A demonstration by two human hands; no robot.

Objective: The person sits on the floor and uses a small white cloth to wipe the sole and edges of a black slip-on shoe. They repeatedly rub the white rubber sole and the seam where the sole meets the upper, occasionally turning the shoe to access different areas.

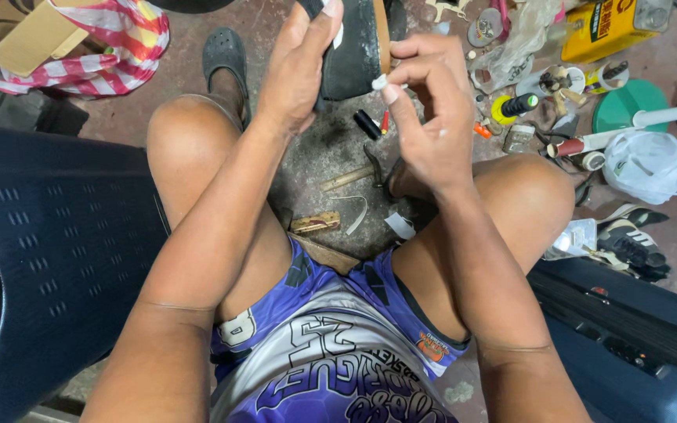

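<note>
While you sit low over the stained concrete floor point(331, 157), a dark blue moulded panel point(48, 243) fills the view at your left and a second dark blue piece point(628, 321) runs along your right thigh; between them your knees part over purple and white printed shorts point(331, 345); a red, white and striped bag point(111, 39) lies at the upper left with a flat cardboard piece on it, and a grey clog point(225, 55) rests on the floor just beyond your left knee; at the upper right stand a yellow can point(605, 27) and a green round lid point(628, 106), with a white plastic bag point(648, 164) near your right knee and a black and white shoe point(628, 239) below it; raised in front of you at the top of the view is the black shoe sole point(354, 51), its tan edge turned to the right; your left hand point(295, 70) lies flat against its near face, fingers pressed together and pointing upward; your right hand point(425, 110) is curled, thumb and forefinger pinching a small white piece point(380, 81) against the sole's tan edge; on the floor beneath lie a hammer point(366, 172), a small wooden block point(315, 224) and a black marker point(367, 124).
</note>
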